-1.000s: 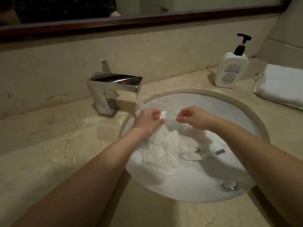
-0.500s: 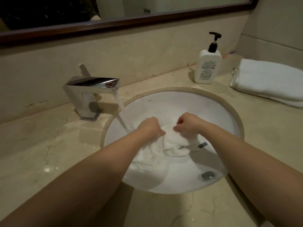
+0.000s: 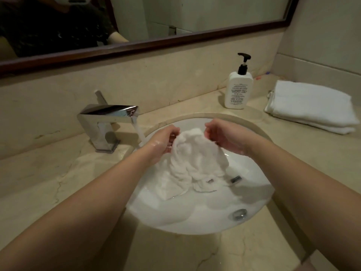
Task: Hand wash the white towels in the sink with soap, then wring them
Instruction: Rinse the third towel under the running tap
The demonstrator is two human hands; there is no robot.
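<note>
A wet white towel (image 3: 195, 161) is lifted into a peak over the round white sink (image 3: 195, 216), its lower folds still lying in the basin. My left hand (image 3: 162, 143) grips the towel's left side with curled fingers. At the top right edge of the towel my right hand (image 3: 224, 136) pinches the cloth. Water runs from the chrome tap (image 3: 109, 124) into the basin just left of my left hand. A white soap pump bottle (image 3: 238, 89) stands on the counter behind the sink.
Folded dry white towels (image 3: 310, 106) lie on the marble counter (image 3: 48, 182) at the right. The drain (image 3: 239, 213) sits at the near right of the basin. A wood-framed mirror (image 3: 175, 40) runs along the wall above the backsplash.
Both hands have raised the towel from low in the basin into a peak. The view has shifted, so the sink and tap sit differently in frame.
</note>
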